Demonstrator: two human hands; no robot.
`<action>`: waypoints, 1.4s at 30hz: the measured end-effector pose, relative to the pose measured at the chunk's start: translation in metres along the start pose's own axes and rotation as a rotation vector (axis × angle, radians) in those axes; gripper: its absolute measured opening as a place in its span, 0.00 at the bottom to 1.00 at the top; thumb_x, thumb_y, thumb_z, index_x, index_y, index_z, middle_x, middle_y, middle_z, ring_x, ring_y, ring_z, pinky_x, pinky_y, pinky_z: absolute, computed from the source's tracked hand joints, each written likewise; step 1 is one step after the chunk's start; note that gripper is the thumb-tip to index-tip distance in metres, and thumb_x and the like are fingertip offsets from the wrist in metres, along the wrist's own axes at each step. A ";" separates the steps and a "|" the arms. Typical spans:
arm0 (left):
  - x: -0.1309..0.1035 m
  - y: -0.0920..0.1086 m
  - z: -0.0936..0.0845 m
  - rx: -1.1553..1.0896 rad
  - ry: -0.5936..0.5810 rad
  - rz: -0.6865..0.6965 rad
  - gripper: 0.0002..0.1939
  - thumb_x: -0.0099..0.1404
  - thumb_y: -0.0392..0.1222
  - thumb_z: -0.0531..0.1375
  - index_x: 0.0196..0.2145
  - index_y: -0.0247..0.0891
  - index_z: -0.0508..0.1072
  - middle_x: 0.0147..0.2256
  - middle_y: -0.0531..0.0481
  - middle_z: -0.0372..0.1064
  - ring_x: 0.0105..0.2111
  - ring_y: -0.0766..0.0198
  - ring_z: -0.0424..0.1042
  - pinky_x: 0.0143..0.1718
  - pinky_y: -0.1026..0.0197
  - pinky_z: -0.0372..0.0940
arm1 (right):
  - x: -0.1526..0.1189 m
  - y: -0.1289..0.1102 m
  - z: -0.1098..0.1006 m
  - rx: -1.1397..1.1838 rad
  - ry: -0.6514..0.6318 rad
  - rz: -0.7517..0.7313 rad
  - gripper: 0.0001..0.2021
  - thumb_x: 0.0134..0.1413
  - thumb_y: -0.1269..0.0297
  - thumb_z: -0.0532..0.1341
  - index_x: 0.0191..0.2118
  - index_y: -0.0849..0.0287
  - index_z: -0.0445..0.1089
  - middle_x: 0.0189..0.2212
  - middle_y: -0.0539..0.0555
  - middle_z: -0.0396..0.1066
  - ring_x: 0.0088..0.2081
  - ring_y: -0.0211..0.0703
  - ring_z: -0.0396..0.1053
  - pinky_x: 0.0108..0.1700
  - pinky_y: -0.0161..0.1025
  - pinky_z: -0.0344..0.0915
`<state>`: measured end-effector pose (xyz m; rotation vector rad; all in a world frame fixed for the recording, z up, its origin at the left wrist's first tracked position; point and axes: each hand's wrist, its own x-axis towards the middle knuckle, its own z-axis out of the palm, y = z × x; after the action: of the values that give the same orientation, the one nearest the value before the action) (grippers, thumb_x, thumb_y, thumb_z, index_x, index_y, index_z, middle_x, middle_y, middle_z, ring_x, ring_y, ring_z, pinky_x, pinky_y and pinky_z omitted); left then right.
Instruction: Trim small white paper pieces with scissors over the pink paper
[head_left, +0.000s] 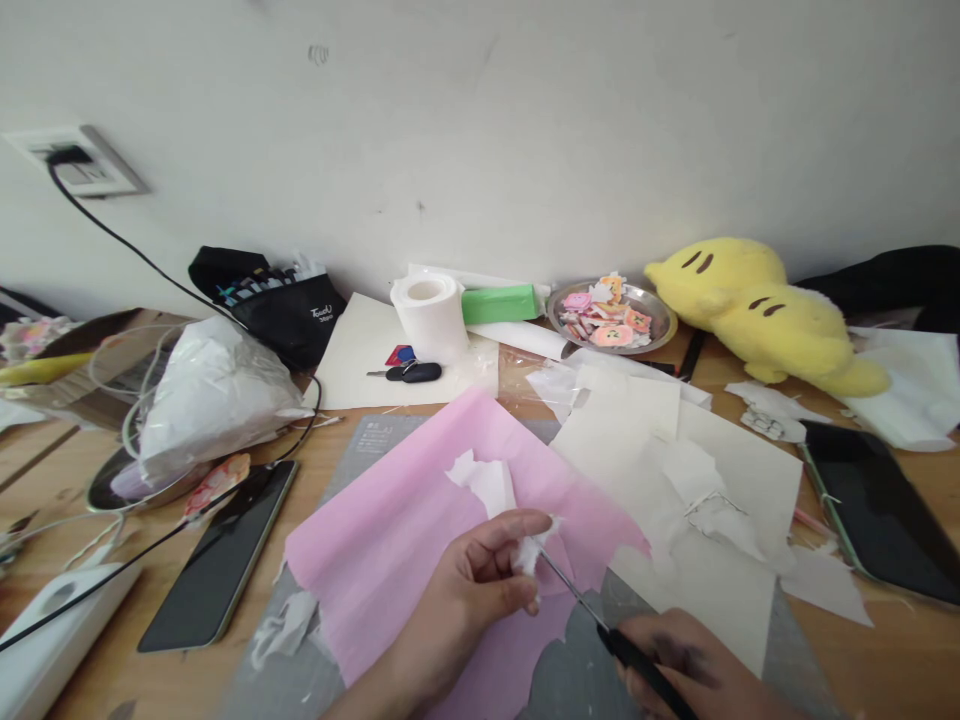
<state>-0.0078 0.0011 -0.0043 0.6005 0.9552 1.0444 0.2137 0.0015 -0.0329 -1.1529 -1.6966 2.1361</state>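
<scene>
Two hands work low over the surface: the left hand pinches a small white paper scrap between thumb and fingertips, and the right hand is clenched round the black handles of one pair of scissors, whose thin blades reach up to the scrap and touch it. Directly under and beyond the left hand lies one pink sheet, with one torn white piece resting on it just past the fingertips; the sheet sits on a grey cutting mat. Beyond the right hand spread several cream paper sheets with white offcuts on them. Two dark-screened phones lie flat, one phone well to the left of the left hand and another phone to the right of the right hand. Far beyond the hands stand one white roll, one green block, one metal dish of stickers, one yellow plush toy and one black marker case. One crumpled white bag lies off to the left.
</scene>
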 end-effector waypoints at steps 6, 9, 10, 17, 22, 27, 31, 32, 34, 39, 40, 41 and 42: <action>0.000 0.000 0.001 0.006 0.006 -0.019 0.19 0.46 0.33 0.69 0.38 0.43 0.79 0.28 0.54 0.69 0.23 0.72 0.63 0.27 0.68 0.57 | 0.000 -0.004 0.000 0.033 0.012 -0.024 0.29 0.54 0.36 0.49 0.20 0.59 0.57 0.16 0.45 0.52 0.19 0.31 0.50 0.19 0.31 0.44; -0.001 0.002 0.002 0.015 0.016 -0.019 0.18 0.46 0.33 0.69 0.38 0.42 0.79 0.28 0.54 0.70 0.23 0.72 0.63 0.27 0.67 0.57 | 0.000 -0.005 0.000 0.018 0.012 -0.022 0.28 0.50 0.35 0.53 0.20 0.59 0.56 0.17 0.45 0.51 0.20 0.32 0.49 0.19 0.31 0.44; -0.002 0.002 0.002 0.018 0.017 -0.021 0.19 0.46 0.34 0.69 0.38 0.42 0.79 0.28 0.54 0.69 0.23 0.72 0.63 0.27 0.67 0.57 | 0.000 -0.005 0.001 0.028 0.003 -0.015 0.28 0.50 0.35 0.53 0.21 0.59 0.56 0.17 0.45 0.51 0.19 0.31 0.49 0.18 0.31 0.44; -0.002 0.000 -0.001 0.001 0.022 -0.033 0.20 0.46 0.34 0.69 0.40 0.42 0.78 0.25 0.55 0.67 0.23 0.72 0.63 0.27 0.68 0.57 | 0.000 -0.005 0.001 0.060 0.006 0.010 0.29 0.51 0.34 0.51 0.21 0.58 0.55 0.16 0.44 0.50 0.16 0.29 0.48 0.16 0.30 0.44; 0.000 -0.001 -0.002 -0.002 0.018 -0.041 0.22 0.45 0.35 0.70 0.41 0.41 0.78 0.24 0.55 0.67 0.22 0.72 0.63 0.26 0.68 0.57 | 0.000 -0.006 0.001 0.038 -0.004 0.033 0.29 0.51 0.33 0.50 0.21 0.58 0.55 0.16 0.44 0.50 0.17 0.29 0.49 0.16 0.30 0.44; 0.000 0.000 0.000 -0.018 0.004 -0.042 0.22 0.45 0.35 0.69 0.41 0.41 0.78 0.25 0.54 0.68 0.22 0.71 0.63 0.26 0.68 0.58 | 0.000 0.001 0.002 0.130 0.027 0.053 0.29 0.49 0.33 0.51 0.22 0.58 0.56 0.16 0.43 0.50 0.16 0.29 0.48 0.16 0.30 0.43; 0.000 0.000 -0.001 -0.028 0.006 -0.033 0.22 0.45 0.33 0.69 0.41 0.41 0.78 0.25 0.54 0.69 0.23 0.71 0.62 0.26 0.67 0.58 | 0.001 0.005 0.001 0.114 0.002 0.059 0.28 0.53 0.35 0.49 0.21 0.58 0.54 0.14 0.43 0.50 0.15 0.28 0.47 0.16 0.30 0.43; 0.001 0.000 -0.001 -0.028 0.005 -0.034 0.22 0.45 0.33 0.69 0.41 0.41 0.78 0.26 0.54 0.69 0.23 0.71 0.62 0.26 0.67 0.58 | 0.002 0.005 0.000 0.109 0.006 0.056 0.28 0.53 0.35 0.48 0.21 0.58 0.54 0.14 0.43 0.50 0.15 0.28 0.47 0.16 0.30 0.42; 0.001 0.000 -0.001 -0.026 0.000 -0.035 0.22 0.46 0.33 0.69 0.41 0.41 0.78 0.25 0.54 0.69 0.23 0.71 0.62 0.26 0.67 0.58 | 0.002 0.005 0.000 0.115 0.015 0.039 0.29 0.53 0.33 0.47 0.21 0.58 0.54 0.15 0.43 0.49 0.16 0.28 0.47 0.16 0.30 0.42; 0.000 -0.001 -0.002 -0.032 0.001 -0.044 0.22 0.45 0.34 0.69 0.41 0.40 0.78 0.25 0.54 0.69 0.22 0.72 0.63 0.26 0.68 0.57 | 0.001 0.002 0.002 0.148 0.002 0.031 0.30 0.51 0.32 0.48 0.21 0.58 0.56 0.16 0.43 0.49 0.16 0.28 0.47 0.15 0.30 0.43; 0.000 -0.002 -0.002 -0.032 0.005 -0.045 0.22 0.45 0.34 0.69 0.41 0.40 0.78 0.25 0.54 0.70 0.23 0.72 0.63 0.26 0.68 0.57 | 0.001 0.001 0.002 0.147 0.000 0.032 0.30 0.50 0.32 0.48 0.21 0.58 0.56 0.15 0.43 0.49 0.15 0.28 0.46 0.15 0.30 0.43; -0.001 -0.002 -0.002 -0.030 0.008 -0.045 0.22 0.45 0.35 0.70 0.41 0.40 0.78 0.26 0.54 0.69 0.23 0.72 0.63 0.26 0.68 0.57 | 0.001 -0.001 0.002 0.145 0.002 0.029 0.31 0.50 0.31 0.48 0.22 0.58 0.56 0.15 0.43 0.49 0.15 0.28 0.46 0.15 0.30 0.43; -0.001 -0.002 -0.002 -0.027 0.012 -0.046 0.22 0.45 0.35 0.70 0.41 0.40 0.78 0.25 0.54 0.69 0.23 0.72 0.63 0.26 0.68 0.57 | 0.000 -0.002 0.002 0.141 0.005 0.021 0.31 0.49 0.31 0.48 0.22 0.58 0.55 0.15 0.43 0.49 0.16 0.28 0.46 0.15 0.30 0.43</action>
<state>-0.0090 -0.0005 -0.0066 0.5481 0.9599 1.0196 0.2114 0.0008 -0.0312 -1.1402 -1.5104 2.2227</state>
